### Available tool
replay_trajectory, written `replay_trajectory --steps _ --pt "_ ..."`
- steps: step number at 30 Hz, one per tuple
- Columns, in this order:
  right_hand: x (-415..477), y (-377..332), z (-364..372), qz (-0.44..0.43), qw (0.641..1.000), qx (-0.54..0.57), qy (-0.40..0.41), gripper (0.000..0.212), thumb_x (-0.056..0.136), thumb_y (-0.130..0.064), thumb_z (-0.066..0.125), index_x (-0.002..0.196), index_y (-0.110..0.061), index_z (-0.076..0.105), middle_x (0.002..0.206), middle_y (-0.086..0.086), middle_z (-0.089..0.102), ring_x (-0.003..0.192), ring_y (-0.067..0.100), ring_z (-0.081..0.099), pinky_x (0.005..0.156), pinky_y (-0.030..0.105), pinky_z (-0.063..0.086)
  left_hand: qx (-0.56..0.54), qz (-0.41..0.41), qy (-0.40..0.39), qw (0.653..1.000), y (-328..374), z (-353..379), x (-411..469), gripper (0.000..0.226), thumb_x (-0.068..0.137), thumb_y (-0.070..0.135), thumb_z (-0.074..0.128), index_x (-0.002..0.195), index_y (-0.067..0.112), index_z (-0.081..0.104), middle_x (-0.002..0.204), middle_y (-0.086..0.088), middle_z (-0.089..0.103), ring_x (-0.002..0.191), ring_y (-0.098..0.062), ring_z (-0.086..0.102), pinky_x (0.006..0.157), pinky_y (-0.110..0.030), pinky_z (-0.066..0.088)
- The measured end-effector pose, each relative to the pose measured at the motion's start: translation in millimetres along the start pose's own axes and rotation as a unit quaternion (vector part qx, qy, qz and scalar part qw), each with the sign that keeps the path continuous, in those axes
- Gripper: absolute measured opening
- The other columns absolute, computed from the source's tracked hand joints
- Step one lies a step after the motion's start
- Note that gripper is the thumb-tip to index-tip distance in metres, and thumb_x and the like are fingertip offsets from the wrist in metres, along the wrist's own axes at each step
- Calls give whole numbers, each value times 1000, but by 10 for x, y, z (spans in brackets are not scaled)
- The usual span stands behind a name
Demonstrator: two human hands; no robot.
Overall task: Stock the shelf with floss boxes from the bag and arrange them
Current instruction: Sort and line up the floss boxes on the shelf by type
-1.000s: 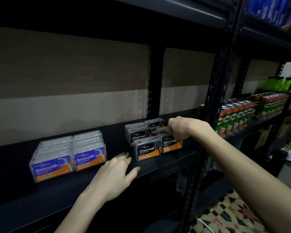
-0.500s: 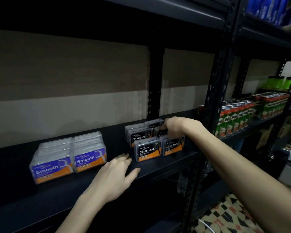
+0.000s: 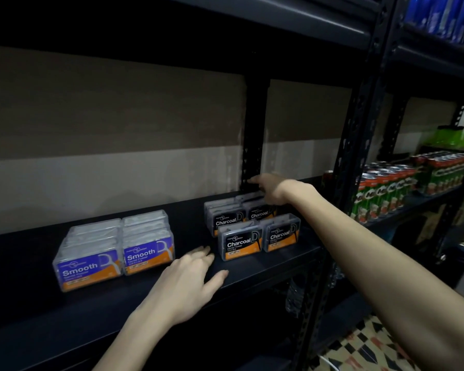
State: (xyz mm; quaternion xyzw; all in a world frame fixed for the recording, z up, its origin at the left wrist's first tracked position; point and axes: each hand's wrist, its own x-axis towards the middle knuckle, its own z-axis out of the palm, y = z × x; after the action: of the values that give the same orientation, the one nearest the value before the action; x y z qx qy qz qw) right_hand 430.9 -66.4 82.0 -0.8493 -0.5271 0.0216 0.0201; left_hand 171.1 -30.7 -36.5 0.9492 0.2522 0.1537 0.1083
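Resting flat on the black metal shelf (image 3: 190, 231), the left hand (image 3: 190, 279) spreads empty fingers beside the clear-plastic black-and-orange Charcoal floss boxes (image 3: 239, 242); the right hand (image 3: 272, 190), fingers extended and empty, hovers over their rear row; purple-labelled Smooth floss boxes (image 3: 145, 253) stand further left.

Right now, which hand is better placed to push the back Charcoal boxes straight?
The right hand: it hovers over the back Charcoal boxes. The left hand rests on the shelf front, farther away.
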Motion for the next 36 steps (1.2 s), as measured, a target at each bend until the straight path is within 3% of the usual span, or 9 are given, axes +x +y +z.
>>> replay_trajectory --steps 4,9,15,18,22,25,27,31,36 --pt "127 -93 -32 -3 996 -36 -79 92 80 5 65 157 -23 21 157 10 34 137 33 43 106 40 44 -4 -1 3 1000 -4 4 0 66 96 59 40 149 19 41 157 3 35 145 -11 28 117 -30 28" --pt "279 -54 51 -10 997 -45 -63 78 71 9 71 143 -16 50 140 11 55 124 31 55 99 41 49 -4 2 11 1000 -1 10 -6 63 97 56 42 147 18 43 156 3 36 145 -10 28 116 -29 29" --pt "263 -43 14 -14 998 -23 -57 71 73 6 77 138 -13 55 138 12 58 123 32 56 94 36 48 -4 5 6 1000 -5 2 6 64 96 57 41 148 19 42 157 4 35 145 -10 28 116 -29 30" --pt "210 -54 -17 -14 998 -28 -63 76 75 6 75 143 -16 49 144 11 52 127 32 52 97 37 46 -6 5 6 1000 -9 3 6 65 96 58 42 148 19 43 156 3 36 145 -10 29 116 -29 30" --pt "-90 -160 -158 -6 999 -30 -22 85 86 8 57 156 -24 22 158 14 33 139 34 40 109 38 40 -3 3 9 1000 0 5 5 63 96 57 42 146 19 45 156 3 37 144 -11 30 114 -28 30" --pt "-531 -300 -250 -46 999 8 20 68 84 2 52 148 -22 44 142 5 55 131 25 52 107 29 43 0 2 10 1000 -2 18 -2 64 95 57 43 144 16 48 153 1 41 142 -14 35 113 -30 33" --pt "-786 -426 -215 -65 998 4 -25 64 79 -6 59 140 -24 54 130 -3 64 121 19 60 102 32 49 8 0 10 1000 -13 31 9 64 95 58 43 143 15 50 153 0 43 141 -15 37 113 -31 35" --pt "-842 -558 89 -73 996 -46 -19 66 67 -26 86 129 -31 62 120 4 63 109 27 62 91 35 52 12 -7 3 1000 -23 45 17 65 94 59 43 143 16 49 153 0 42 141 -15 37 113 -32 35" --pt "-713 -537 249 -93 991 -64 64 53 72 -25 83 122 -36 68 111 10 59 102 35 62 85 36 51 14 -11 -7 1000 -16 34 17 66 94 59 42 143 16 49 153 0 43 141 -18 39 113 -35 36"
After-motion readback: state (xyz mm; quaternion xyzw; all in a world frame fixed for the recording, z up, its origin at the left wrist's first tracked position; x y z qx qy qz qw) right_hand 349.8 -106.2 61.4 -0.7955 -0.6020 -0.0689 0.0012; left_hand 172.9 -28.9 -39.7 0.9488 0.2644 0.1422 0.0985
